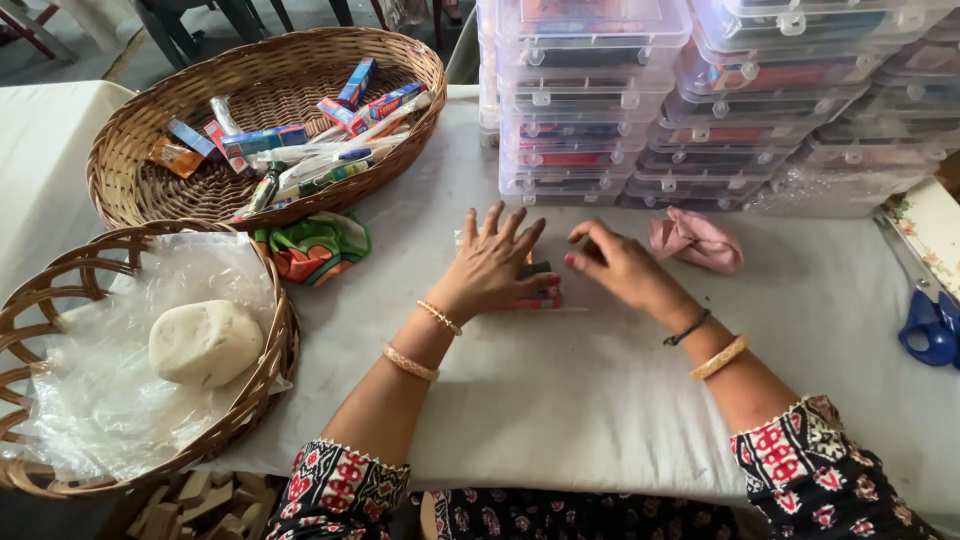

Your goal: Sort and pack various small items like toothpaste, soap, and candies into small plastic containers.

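We press our left hand (490, 262), fingers spread flat, on a small clear box (530, 292) of red and dark items, mid-table before stacked plastic boxes (590, 100). Our right hand (615, 262), fingers curled, pinches its edge. Holding it steady while the fingertips work seems wisest. Both forearms angle inward.

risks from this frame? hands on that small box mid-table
1. The left hand lies over the small box and hides most of it, so the right hand may fumble at its end.
2. The stacked clear plastic cases rise close behind both hands; a lifted hand or elbow could perhaps knock them.
3. The blue-handled scissors lie at the table's right edge and might get brushed off.
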